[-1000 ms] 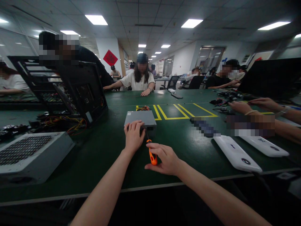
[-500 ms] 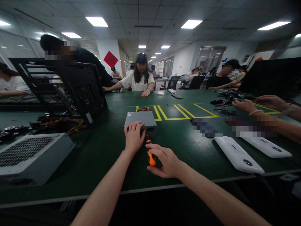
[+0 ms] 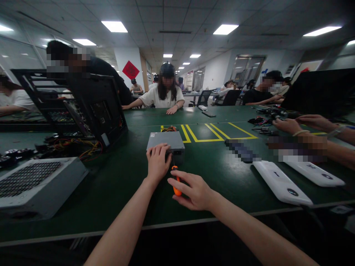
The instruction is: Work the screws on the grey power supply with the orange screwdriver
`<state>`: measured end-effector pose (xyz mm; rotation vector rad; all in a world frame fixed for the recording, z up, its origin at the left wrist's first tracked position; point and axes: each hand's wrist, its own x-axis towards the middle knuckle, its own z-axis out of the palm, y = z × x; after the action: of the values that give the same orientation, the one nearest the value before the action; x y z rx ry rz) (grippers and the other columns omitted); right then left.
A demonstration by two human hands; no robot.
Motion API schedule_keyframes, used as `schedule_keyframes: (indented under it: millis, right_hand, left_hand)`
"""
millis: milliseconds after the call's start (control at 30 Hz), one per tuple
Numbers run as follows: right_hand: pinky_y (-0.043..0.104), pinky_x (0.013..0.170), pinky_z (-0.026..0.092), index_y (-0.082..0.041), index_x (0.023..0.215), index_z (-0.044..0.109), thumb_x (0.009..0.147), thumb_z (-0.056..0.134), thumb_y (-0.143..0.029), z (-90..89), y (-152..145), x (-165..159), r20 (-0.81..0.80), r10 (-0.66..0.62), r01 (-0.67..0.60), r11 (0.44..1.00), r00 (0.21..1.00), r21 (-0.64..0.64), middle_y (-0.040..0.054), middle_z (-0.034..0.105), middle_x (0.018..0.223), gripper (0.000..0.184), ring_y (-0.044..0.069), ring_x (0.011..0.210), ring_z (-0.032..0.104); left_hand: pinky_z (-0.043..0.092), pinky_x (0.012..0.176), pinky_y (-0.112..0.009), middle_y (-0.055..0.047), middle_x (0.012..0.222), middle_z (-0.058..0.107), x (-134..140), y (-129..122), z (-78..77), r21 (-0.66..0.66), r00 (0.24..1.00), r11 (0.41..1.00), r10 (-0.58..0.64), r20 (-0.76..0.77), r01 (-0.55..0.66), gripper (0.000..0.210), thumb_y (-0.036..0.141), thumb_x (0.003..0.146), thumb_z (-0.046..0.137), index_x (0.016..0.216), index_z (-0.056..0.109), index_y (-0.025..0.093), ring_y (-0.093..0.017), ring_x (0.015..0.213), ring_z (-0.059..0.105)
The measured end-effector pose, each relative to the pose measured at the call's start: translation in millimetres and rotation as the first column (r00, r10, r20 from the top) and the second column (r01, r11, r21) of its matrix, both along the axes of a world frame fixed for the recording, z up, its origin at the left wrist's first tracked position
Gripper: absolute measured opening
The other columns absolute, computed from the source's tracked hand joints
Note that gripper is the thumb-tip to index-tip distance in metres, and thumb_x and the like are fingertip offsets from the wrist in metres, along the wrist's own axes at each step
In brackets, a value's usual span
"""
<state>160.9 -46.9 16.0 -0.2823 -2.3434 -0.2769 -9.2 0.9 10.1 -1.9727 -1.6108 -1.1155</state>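
Observation:
A grey computer power supply (image 3: 165, 138) sits on the green table in the middle of the view, with a bundle of wires at its far end and a socket in its near face. My left hand (image 3: 157, 161) grips its near left part, fingers over the top edge and thumb down the near face. Between the fingers and thumb of my right hand (image 3: 195, 190) is a screwdriver (image 3: 176, 190) with an orange and black handle. Its thin shaft points away from me at the near face of the power supply; whether the tip sits in a screw is too small to tell.
A black computer case (image 3: 102, 111) stands at the left, cables around its base. Nearer lies a larger power supply (image 3: 66, 168). White devices (image 3: 280, 183) lie at the right, near another person's hands (image 3: 290, 125). Yellow tape (image 3: 208, 140) marks the table (image 3: 210, 159). Someone faces me across it.
The fingers of my right hand have shifted around the screwdriver handle, and the handle appears turned and tilted slightly left. My left hand and the power supply have stayed put.

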Motion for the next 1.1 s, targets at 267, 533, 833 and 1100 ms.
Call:
schedule_keyframes:
  millis: [267, 533, 833, 1100]
  right_hand:
    - [0.029, 0.062, 0.052, -0.015, 0.094, 0.046, 0.078, 0.055, -0.046, -4.7, 1.4, -2.8, -0.117, -0.013, 0.012, 1.000, 0.993, -0.007, 0.0167, 0.063, 0.100, 0.036, 0.021, 0.082, 0.064]
    - [0.028, 0.064, 0.050, -0.014, 0.103, 0.049, 0.082, 0.053, -0.034, -1.3, -0.6, -2.6, -0.026, 0.003, 0.000, 0.996, 1.000, 0.095, 0.0167, 0.062, 0.104, 0.029, 0.020, 0.084, 0.063]
    - [0.032, 0.074, 0.050, -0.010, 0.113, 0.044, 0.083, 0.050, -0.033, 2.4, -2.1, -1.8, 0.019, 0.013, -0.014, 0.999, 1.000, 0.030, 0.0189, 0.059, 0.109, 0.038, 0.022, 0.101, 0.057]
    - [0.031, 0.066, 0.051, -0.015, 0.098, 0.044, 0.079, 0.054, -0.044, -5.3, 2.4, -2.4, -0.110, -0.004, 0.002, 1.000, 0.994, -0.015, 0.0176, 0.063, 0.101, 0.035, 0.022, 0.089, 0.062]
  left_hand:
    - [0.025, 0.095, -0.041, -0.006, 0.117, 0.056, -0.6, -0.5, 0.2, -0.003, 1.000, 1.000, 0.004, 0.001, -0.004, 0.027, 0.025, 0.081, 0.048, 0.107, 0.053, 0.024, -0.022, 0.108, 0.047]
    - [0.026, 0.095, -0.041, -0.006, 0.116, 0.057, 0.0, -1.1, 1.1, -0.004, 1.000, 1.000, -0.003, 0.010, 0.003, 0.027, 0.025, 0.082, 0.047, 0.108, 0.054, 0.025, -0.022, 0.107, 0.048]
    - [0.026, 0.095, -0.041, -0.005, 0.116, 0.057, -0.9, -0.8, 0.6, 0.003, 1.000, 1.000, -0.003, 0.005, 0.003, 0.027, 0.026, 0.082, 0.047, 0.108, 0.054, 0.025, -0.021, 0.107, 0.048]
    - [0.026, 0.096, -0.042, -0.007, 0.116, 0.057, -0.1, -0.4, 0.2, 0.001, 1.000, 1.000, 0.000, 0.011, 0.000, 0.028, 0.025, 0.081, 0.048, 0.109, 0.054, 0.025, -0.022, 0.107, 0.048]
